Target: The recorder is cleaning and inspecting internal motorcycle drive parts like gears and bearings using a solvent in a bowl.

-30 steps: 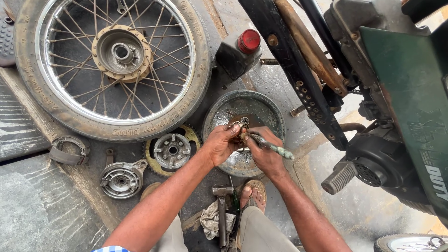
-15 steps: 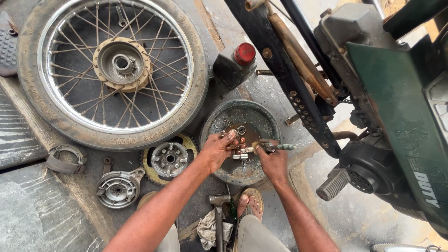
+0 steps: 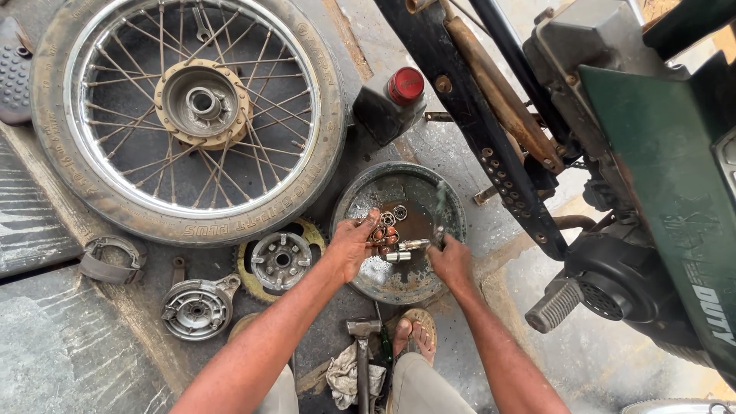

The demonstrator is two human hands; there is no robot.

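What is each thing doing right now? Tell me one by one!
Left hand: holding small metal parts over the pan.
Right hand: gripping a thin tool, blurred.
Round pan: on the ground, wet and dirty inside.
Spoked wheel: off, lying flat.
Black bottle: red cap on.
Hammer: lying untouched.

Motion blur and frame edges obscure parts of the scene at a floor-level repair.

The brush (image 3: 439, 205) held by the right hand (image 3: 451, 261) is smeared by motion, its bristles unreadable; small metal parts (image 3: 387, 230) under the left hand (image 3: 351, 247) are partly covered by fingers and too small to identify. The spoked wheel (image 3: 188, 115) and the green motorcycle body (image 3: 667, 192) are cut off by the frame's edges.
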